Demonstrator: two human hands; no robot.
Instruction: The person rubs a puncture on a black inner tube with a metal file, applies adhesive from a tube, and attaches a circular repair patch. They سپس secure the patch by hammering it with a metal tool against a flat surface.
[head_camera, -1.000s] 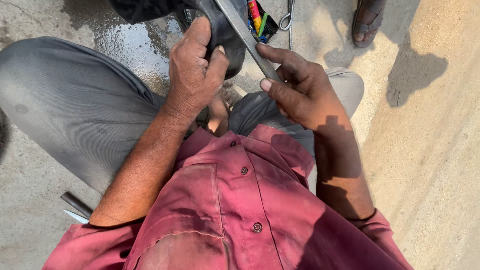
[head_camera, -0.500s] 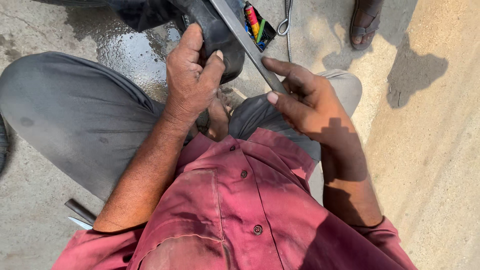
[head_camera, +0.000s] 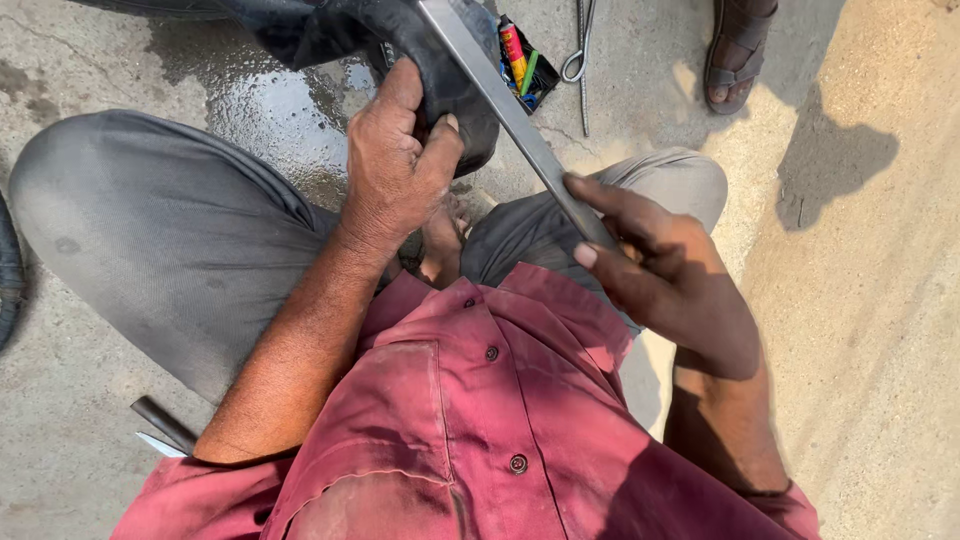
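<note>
The left hand (head_camera: 400, 165) is clamping a fold of soft, pliable black rubber tube (head_camera: 440, 60) above the knees, while the right hand (head_camera: 660, 275) is gripping a stiff flat metal file (head_camera: 500, 95) by its lower end, blade crossing the rubber.

- I sit outdoors on rough grey concrete ground (head_camera: 90, 60) in hard sunlight.
- A wet patch (head_camera: 270, 110) glistens ahead of me.
- To my right runs a sandy, tan strip (head_camera: 880, 330).
- A dark shadow (head_camera: 835, 165) falls across it.
</note>
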